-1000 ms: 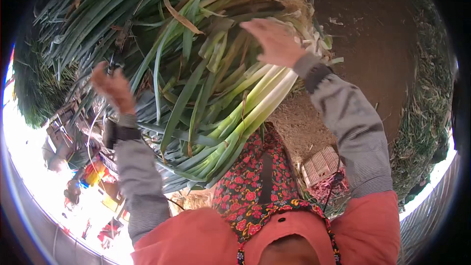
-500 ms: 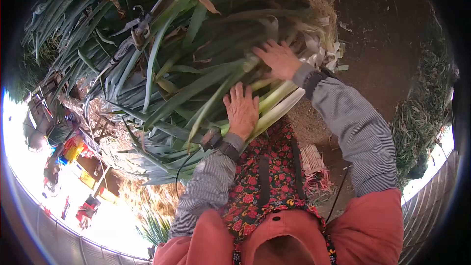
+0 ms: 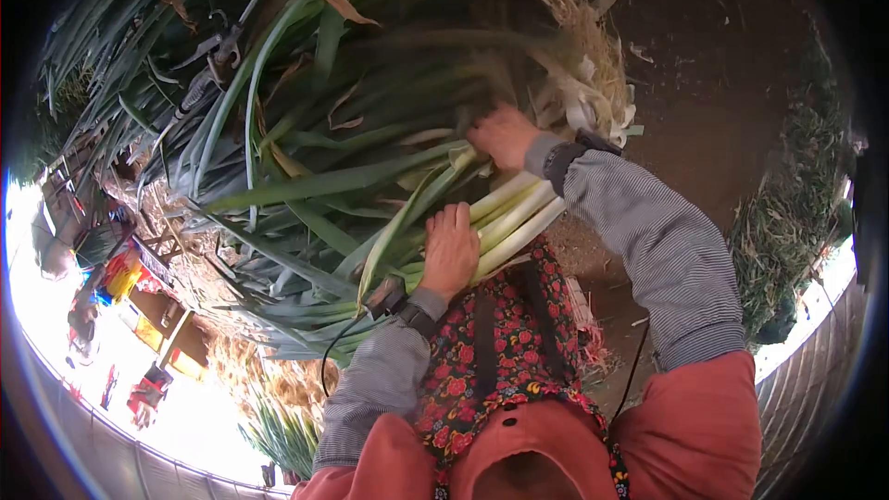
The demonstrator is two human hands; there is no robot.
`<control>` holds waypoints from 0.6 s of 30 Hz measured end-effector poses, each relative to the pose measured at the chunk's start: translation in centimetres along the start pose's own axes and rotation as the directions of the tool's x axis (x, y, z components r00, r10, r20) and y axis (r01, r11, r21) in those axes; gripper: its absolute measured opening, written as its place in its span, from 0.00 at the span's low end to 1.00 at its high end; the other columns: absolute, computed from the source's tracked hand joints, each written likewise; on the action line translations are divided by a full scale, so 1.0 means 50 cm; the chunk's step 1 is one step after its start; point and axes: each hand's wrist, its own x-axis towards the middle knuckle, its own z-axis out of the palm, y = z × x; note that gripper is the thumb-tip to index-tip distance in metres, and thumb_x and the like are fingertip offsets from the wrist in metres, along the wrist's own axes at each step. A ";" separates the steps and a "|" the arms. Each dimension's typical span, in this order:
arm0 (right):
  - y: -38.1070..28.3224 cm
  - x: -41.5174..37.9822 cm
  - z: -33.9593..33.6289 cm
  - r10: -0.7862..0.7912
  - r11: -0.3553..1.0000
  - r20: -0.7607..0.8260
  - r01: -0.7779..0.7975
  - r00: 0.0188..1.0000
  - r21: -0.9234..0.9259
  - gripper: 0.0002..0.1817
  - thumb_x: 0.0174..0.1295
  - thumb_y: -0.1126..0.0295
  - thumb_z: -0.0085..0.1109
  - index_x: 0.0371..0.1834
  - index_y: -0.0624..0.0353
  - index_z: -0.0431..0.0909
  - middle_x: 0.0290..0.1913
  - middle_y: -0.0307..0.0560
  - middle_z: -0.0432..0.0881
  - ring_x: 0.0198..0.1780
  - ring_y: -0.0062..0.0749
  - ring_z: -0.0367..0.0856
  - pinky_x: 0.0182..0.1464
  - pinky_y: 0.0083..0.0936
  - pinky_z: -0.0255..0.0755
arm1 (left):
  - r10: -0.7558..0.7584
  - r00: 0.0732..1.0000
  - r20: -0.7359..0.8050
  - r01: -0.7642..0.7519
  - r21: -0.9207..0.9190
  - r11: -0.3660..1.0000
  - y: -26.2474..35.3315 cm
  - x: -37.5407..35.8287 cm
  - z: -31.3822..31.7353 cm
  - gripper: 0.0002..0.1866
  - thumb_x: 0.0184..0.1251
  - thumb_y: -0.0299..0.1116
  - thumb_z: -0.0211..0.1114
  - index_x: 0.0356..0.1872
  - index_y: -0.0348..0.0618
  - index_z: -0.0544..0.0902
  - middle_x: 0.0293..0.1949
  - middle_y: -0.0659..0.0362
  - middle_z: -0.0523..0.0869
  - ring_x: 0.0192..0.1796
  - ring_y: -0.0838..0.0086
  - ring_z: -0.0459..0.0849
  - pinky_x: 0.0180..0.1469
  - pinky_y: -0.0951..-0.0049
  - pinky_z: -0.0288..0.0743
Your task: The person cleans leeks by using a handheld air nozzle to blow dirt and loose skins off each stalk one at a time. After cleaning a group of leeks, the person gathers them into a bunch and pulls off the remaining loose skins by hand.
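A big heap of long green onions (image 3: 319, 187) lies in front of me, leaves to the left and pale root ends to the right. My left hand (image 3: 451, 248) is bent over several white-and-green stalks (image 3: 511, 213) on the near side, thumb out of sight. My right hand (image 3: 505, 137) reaches into the heap farther up, fingers curled down by a thick stalk with a folded leaf (image 3: 454, 163). Its fingertips are blurred and partly hidden among the stalks. Both wrists wear dark straps, the left one with a small device (image 3: 387, 296).
A metal-ended tool (image 3: 220, 60) lies on the leaves at upper left. Brown soil (image 3: 690, 102) is on the right, with a heap of greenery (image 3: 796, 213) beyond. Pink-and-white strands (image 3: 593, 338) lie beside my flowered apron (image 3: 500, 343). More green onions (image 3: 282, 435) stand at lower left.
My right hand has moved down and left, its fingers curling from spread to bent. My left hand has shifted slightly down, fingers drawn together over the stalks. The view has shifted a little.
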 end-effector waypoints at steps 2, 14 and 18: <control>-0.001 0.000 -0.005 -0.012 0.995 0.118 0.000 0.993 0.104 0.17 0.45 0.68 0.64 0.41 0.51 0.82 0.39 0.49 0.85 0.46 0.43 0.84 0.51 0.40 0.72 | -0.040 0.999 0.017 0.039 0.027 0.999 -0.013 -0.009 0.008 0.20 0.59 0.29 0.57 0.53 0.36 0.69 0.42 0.48 0.74 0.46 0.53 0.74 0.51 0.53 0.66; 0.022 0.001 -0.091 0.218 0.863 -0.116 -0.136 0.969 0.486 0.19 0.48 0.67 0.59 0.46 0.57 0.80 0.41 0.51 0.83 0.49 0.49 0.80 0.53 0.41 0.71 | -0.035 0.993 0.112 0.034 0.016 0.999 0.010 0.021 -0.020 0.24 0.61 0.31 0.56 0.59 0.34 0.70 0.67 0.41 0.65 0.60 0.47 0.72 0.59 0.50 0.68; 0.278 -0.251 -0.203 0.778 0.250 -0.405 0.355 0.481 0.901 0.13 0.59 0.73 0.54 0.47 0.58 0.77 0.41 0.47 0.81 0.47 0.36 0.81 0.47 0.36 0.79 | -0.005 0.996 0.088 0.019 -0.163 0.986 -0.004 0.032 -0.037 0.24 0.61 0.30 0.57 0.59 0.36 0.73 0.74 0.41 0.53 0.61 0.44 0.73 0.57 0.51 0.72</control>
